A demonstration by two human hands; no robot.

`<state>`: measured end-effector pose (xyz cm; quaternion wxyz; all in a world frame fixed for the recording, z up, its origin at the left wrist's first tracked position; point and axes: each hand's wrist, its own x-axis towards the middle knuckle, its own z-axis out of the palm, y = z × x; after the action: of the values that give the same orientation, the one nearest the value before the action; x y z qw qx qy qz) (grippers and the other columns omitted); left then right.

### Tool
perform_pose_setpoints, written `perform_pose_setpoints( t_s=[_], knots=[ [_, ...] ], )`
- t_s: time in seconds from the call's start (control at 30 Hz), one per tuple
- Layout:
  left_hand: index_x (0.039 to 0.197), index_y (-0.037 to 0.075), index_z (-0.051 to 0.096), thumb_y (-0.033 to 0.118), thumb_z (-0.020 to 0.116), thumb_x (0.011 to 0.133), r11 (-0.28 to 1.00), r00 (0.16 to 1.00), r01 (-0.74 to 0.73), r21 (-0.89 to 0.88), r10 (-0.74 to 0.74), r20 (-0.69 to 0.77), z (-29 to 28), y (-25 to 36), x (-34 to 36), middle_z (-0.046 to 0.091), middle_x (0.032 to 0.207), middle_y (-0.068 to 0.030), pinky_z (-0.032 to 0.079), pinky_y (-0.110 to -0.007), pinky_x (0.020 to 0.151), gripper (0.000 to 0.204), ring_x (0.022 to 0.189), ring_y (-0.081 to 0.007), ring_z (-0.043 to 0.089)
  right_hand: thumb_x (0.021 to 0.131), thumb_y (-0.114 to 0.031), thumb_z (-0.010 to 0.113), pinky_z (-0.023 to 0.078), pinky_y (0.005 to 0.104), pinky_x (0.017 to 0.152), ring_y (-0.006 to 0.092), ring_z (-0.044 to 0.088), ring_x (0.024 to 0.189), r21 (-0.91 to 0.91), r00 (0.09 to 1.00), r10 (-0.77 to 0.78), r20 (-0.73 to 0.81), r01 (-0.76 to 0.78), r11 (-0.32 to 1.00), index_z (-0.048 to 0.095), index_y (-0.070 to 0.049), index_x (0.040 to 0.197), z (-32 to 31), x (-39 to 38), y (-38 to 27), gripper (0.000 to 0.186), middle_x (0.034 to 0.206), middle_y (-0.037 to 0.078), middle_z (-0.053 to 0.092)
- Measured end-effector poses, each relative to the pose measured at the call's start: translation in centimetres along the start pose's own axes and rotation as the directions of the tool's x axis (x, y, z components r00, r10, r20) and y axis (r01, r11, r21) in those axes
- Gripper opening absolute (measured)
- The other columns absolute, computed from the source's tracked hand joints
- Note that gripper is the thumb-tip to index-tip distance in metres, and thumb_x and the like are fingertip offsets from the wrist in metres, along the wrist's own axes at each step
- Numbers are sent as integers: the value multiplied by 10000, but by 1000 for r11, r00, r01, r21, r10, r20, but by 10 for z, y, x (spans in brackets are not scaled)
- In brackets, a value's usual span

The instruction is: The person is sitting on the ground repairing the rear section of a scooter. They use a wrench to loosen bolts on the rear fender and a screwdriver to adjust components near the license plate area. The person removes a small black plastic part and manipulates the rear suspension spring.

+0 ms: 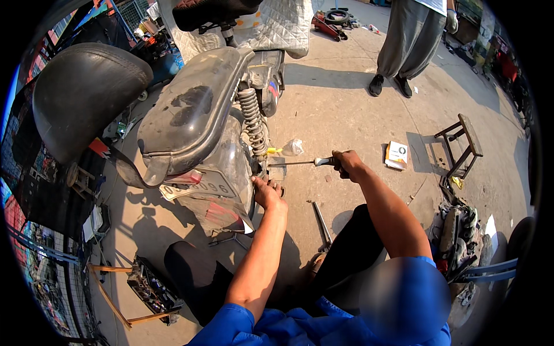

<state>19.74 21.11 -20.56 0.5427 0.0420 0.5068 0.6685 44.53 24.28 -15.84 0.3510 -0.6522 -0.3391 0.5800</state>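
Note:
My right hand is closed round the handle of a screwdriver. Its long shaft points left, and the tip reaches the lower end of a coil-spring shock absorber on a scooter. Just below that spot, my left hand rests against the scooter's rear wheel area with its fingers apart; what the fingertips touch is partly hidden. Beside the shock's foot lie a yellow piece and a clear plastic bag. The scooter's rear carries a licence plate.
A long metal tool lies on the ground before me. Right are a small box, a wooden stool and piled parts. A toolbox sits lower left. Another person stands at the far right.

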Motion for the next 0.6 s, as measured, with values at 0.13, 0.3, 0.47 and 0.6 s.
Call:
perform_pose_setpoints(
  t_s=[0.13, 0.3, 0.47, 0.6],
  knots=[
    [1427, 146, 347, 565, 419, 952, 1000, 1000, -11, 4, 11, -19, 0, 2, -1, 482, 1364, -88, 430, -389, 961, 638, 1150, -232, 504, 926, -277, 556, 350, 310, 416, 149, 415, 456, 84, 999, 30, -42, -26, 996, 569, -8, 734, 9, -15, -4, 331, 589, 57, 485],
    [1430, 150, 343, 562, 415, 954, 1000, 1000, -5, 14, 5, -5, 2, 2, -5, 480, 1365, -91, 426, -391, 967, 634, 1171, -240, 495, 954, -349, 533, 334, 314, 421, 149, 403, 461, 146, 997, -29, 68, 18, 989, 586, -7, 769, -5, 5, 8, 392, 599, 55, 486],
    [1432, 138, 333, 571, 421, 948, 1000, 1000, -16, 12, 16, -3, 0, 2, -1, 469, 1374, -102, 404, -405, 992, 655, 1200, -255, 481, 951, -333, 540, 338, 318, 428, 151, 402, 459, -53, 998, 23, -53, -26, 998, 587, -9, 775, 5, -10, -4, 372, 596, 55, 481],
    [1430, 124, 329, 576, 428, 942, 1000, 1000, -20, -8, 20, 1, 1, 2, -6, 454, 1385, -115, 394, -414, 1002, 673, 1212, -264, 473, 945, -310, 549, 331, 314, 418, 146, 402, 457, 111, 1000, 21, 8, -22, 994, 572, -18, 732, 6, -11, 1, 362, 581, 49, 468]
  ],
)
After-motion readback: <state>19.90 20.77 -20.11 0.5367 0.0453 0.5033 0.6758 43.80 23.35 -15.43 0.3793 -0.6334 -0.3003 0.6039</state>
